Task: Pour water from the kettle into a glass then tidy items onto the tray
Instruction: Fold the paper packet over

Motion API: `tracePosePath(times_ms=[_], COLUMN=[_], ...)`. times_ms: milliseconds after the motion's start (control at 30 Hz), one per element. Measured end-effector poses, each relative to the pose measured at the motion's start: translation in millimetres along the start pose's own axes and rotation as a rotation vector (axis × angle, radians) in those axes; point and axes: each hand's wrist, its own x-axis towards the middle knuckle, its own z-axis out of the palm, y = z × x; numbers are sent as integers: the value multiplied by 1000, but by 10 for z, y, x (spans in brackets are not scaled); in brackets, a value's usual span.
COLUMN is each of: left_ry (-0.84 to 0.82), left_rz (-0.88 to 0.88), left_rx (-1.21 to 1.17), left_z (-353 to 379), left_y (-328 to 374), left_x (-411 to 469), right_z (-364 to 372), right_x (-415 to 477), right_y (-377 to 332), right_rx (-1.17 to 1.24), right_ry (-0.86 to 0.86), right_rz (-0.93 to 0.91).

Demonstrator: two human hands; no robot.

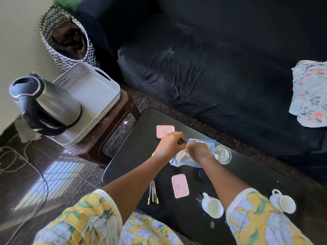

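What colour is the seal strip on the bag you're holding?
Blue, running along the clear zip bag mouth; the head view shows it between both hands.

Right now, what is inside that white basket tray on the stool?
Only the steel kettle stands inside the white tray, at its near-left end. The rest of the tray floor shows bare. Whatever lies beneath the kettle is covered and cannot be seen.

My sleeves (85,225) are yellow with flowers. The lids (180,186) are pink, the table (247,179) black, the tray (99,110) white, the kettle (53,101) silver.
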Motion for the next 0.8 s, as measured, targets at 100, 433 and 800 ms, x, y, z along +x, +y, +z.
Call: tracePosePath(times_ms=[100,433,800], left_ry=[4,-2,-55], left_rz=[3,-11,-47], left_rx=[11,40,76], left_z=[14,84,83], left_y=[37,132,240], left_x=[7,37,61], right_z=[-6,-175,-264], right_x=[-36,-298,-519], right_y=[-8,46,466], right_rx=[-8,-94,155], right_ry=[11,138,467], right_rz=[-43,-96,-414])
